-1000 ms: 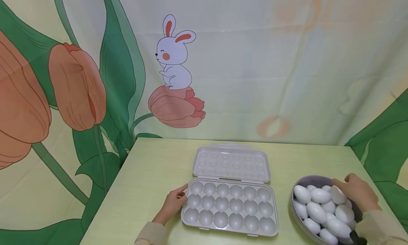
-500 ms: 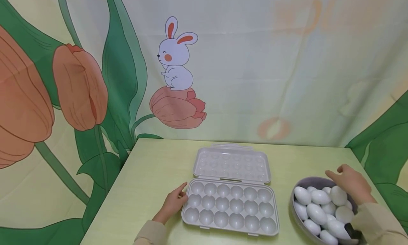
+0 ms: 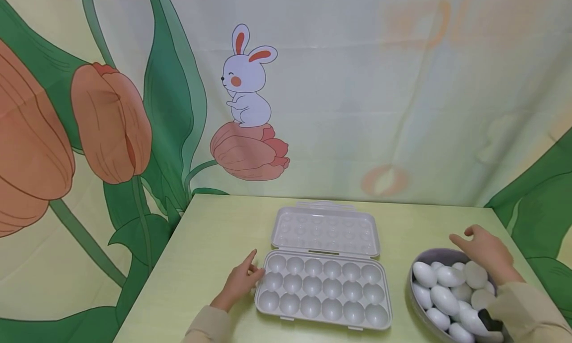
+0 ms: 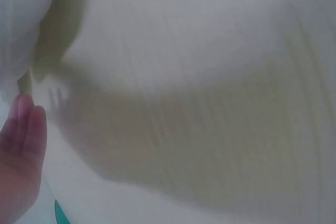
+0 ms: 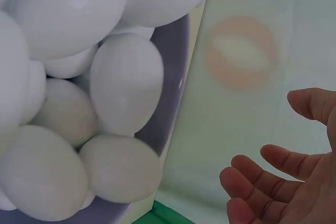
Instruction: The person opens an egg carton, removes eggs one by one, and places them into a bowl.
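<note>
A grey egg box [image 3: 321,288] lies on the table with its clear lid [image 3: 325,230] folded back; its round hollows hold nothing. My left hand [image 3: 239,285] is at the box's left edge, thumb near the rim and index finger extended. In the left wrist view that hand [image 4: 22,156] shows straight fingers close to the box's pale side. My right hand [image 3: 484,251] hovers over the far rim of a purple-grey bowl [image 3: 440,255] heaped with white eggs [image 3: 444,299]. In the right wrist view, the right hand [image 5: 286,177] has loosely bent fingers, apart from the eggs [image 5: 126,82], holding nothing.
The pale yellow table [image 3: 214,229] meets a printed cloth backdrop [image 3: 339,95] along its far edge. Between the egg box and the bowl runs a narrow strip of tabletop. A black strap [image 3: 489,320] shows at the right wrist above the eggs.
My right hand has risen away from the bowl's rim, moving up and a little left. The left hand has slid slightly left with its index finger lifting. Box and eggs stay put.
</note>
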Motion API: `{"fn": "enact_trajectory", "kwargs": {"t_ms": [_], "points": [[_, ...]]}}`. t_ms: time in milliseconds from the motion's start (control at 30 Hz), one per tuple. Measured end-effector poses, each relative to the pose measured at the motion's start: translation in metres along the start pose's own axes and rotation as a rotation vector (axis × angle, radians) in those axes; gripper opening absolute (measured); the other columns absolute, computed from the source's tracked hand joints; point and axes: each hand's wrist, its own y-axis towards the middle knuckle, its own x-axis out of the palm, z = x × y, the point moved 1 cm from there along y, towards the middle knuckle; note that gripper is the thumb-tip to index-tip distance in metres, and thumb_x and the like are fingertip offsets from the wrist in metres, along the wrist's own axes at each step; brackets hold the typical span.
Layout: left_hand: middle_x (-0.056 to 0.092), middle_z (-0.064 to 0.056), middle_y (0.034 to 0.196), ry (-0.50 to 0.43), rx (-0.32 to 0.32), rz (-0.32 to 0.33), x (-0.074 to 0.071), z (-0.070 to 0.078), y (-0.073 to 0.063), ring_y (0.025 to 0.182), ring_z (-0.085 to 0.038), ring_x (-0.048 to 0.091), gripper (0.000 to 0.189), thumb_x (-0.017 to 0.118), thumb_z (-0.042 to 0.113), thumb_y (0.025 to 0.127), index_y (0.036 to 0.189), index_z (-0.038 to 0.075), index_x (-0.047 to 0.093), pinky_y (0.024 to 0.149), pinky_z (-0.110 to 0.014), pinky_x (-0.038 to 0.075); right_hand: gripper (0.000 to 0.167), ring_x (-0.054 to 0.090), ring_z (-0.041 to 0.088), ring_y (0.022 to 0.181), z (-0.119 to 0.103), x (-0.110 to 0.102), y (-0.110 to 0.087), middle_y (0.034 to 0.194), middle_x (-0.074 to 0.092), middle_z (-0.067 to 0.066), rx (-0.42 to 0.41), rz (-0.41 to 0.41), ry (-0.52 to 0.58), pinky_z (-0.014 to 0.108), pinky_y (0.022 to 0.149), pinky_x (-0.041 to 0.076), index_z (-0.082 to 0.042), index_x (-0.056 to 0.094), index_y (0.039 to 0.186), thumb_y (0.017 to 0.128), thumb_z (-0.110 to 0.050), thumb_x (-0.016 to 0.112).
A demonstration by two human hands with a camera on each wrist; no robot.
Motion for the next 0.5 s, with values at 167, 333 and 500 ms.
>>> {"fn": "enact_trajectory", "kwargs": {"t_ms": [167, 333, 500], "points": [[0.06, -0.007, 0.096, 0.2, 0.085, 0.136, -0.011, 0.004, 0.012, 0.079, -0.018, 0.056, 0.06, 0.055, 0.029, 0.082, 0.135, 0.007, 0.035, 0.064, -0.03, 0.044, 0.072, 0.052, 0.04, 0.088, -0.021, -0.002, 0.001, 0.109, 0.05, 0.031, -0.038, 0.041, 0.003, 0.037, 0.056, 0.041, 0.009, 0.041, 0.115, 0.084, -0.056, 0.037], [0.057, -0.011, 0.107, 0.424, 0.185, 0.311, -0.02, 0.009, 0.027, 0.098, -0.028, 0.052, 0.055, 0.057, 0.027, 0.08, 0.13, 0.01, 0.043, 0.072, -0.041, 0.048, 0.061, 0.051, 0.04, 0.093, -0.054, 0.003, 0.011, 0.113, 0.05, 0.028, -0.089, 0.123, 0.009, 0.039, 0.059, 0.042, 0.006, 0.045, 0.116, 0.087, -0.047, 0.039], [0.054, -0.015, 0.114, 0.574, 0.289, 0.401, -0.027, 0.022, 0.04, 0.106, -0.031, 0.049, 0.052, 0.057, 0.025, 0.079, 0.126, 0.007, 0.047, 0.084, -0.043, 0.044, 0.049, 0.052, 0.041, 0.095, -0.088, 0.017, 0.026, 0.114, 0.052, 0.026, -0.181, 0.285, 0.031, 0.044, 0.06, 0.044, 0.003, 0.05, 0.115, 0.087, -0.036, 0.043]]}}
